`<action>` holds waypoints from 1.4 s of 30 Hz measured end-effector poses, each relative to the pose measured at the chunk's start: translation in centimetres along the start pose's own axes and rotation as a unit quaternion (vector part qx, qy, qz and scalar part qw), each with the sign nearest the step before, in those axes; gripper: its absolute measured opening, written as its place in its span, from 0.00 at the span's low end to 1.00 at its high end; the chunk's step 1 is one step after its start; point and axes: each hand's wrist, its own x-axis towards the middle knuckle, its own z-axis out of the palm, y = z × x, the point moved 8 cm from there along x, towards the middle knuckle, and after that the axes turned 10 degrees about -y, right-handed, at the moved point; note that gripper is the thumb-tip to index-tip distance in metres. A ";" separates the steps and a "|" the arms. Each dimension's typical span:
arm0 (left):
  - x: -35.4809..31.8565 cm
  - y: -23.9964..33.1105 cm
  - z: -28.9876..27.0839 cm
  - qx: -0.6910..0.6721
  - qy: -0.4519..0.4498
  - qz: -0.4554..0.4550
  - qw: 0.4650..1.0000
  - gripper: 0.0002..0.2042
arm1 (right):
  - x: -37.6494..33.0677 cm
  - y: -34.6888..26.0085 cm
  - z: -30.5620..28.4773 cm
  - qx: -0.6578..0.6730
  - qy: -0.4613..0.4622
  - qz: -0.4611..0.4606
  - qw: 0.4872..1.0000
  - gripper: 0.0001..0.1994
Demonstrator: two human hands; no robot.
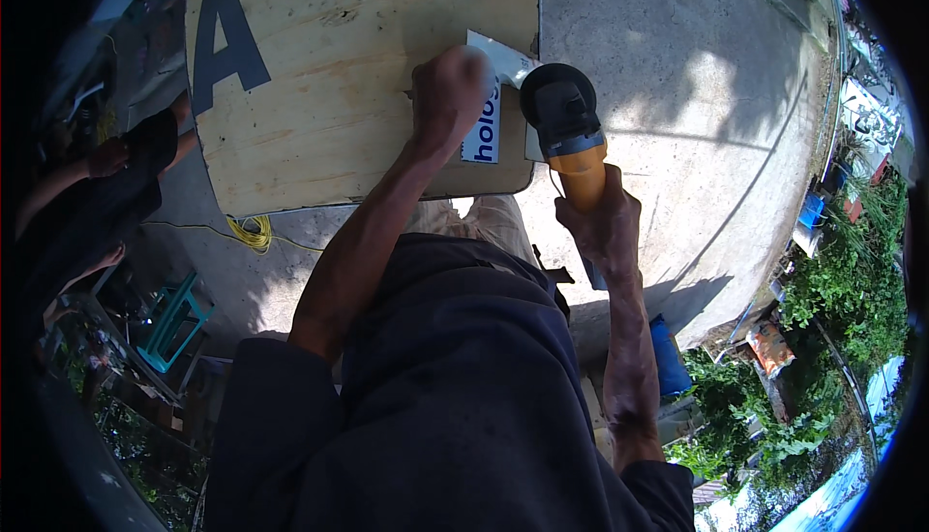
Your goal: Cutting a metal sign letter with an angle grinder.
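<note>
My right hand [608, 222] is wrapped round the body of a yellow and black angle grinder [581, 166]. The grinder's round black head [554, 87] points away from me, at the right edge of a wooden table. My left hand [450, 91] is closed like a fist over a white sheet piece [481, 148] with dark blue lettering. A pale corner of that piece sticks out past the table edge, close beside the grinder's head. My fingertips are hidden, and whether the disc touches the piece cannot be made out.
The wooden table [319, 116] carries a large dark painted letter. At left stands another person in dark clothes [131, 169]. A coiled yellow cord [254, 232] lies on the concrete floor [697, 154], near a teal plastic stool [174, 324]. Plants [832, 290] and litter line the right side.
</note>
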 end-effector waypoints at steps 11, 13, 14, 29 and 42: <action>0.1 0.1 0.1 -0.005 -0.011 -0.026 1.000 0.18 | -0.1 -1.5 0.0 0.013 -0.025 -0.002 1.000 0.25; 0.2 0.0 0.1 -0.002 -0.010 -0.021 1.000 0.18 | -0.3 -1.3 0.1 0.010 -0.024 0.002 1.000 0.25; 0.2 0.0 0.1 0.002 -0.010 -0.017 1.000 0.19 | -0.4 -1.1 0.0 -0.005 -0.018 -0.003 1.000 0.25; 0.3 0.9 0.2 0.027 -0.015 0.006 1.000 0.18 | -0.2 -1.6 -0.9 -0.001 -0.022 -0.010 1.000 0.24; 0.2 1.4 0.2 0.041 -0.032 0.013 0.999 0.18 | -0.5 -0.6 -1.1 0.031 -0.025 0.007 0.999 0.25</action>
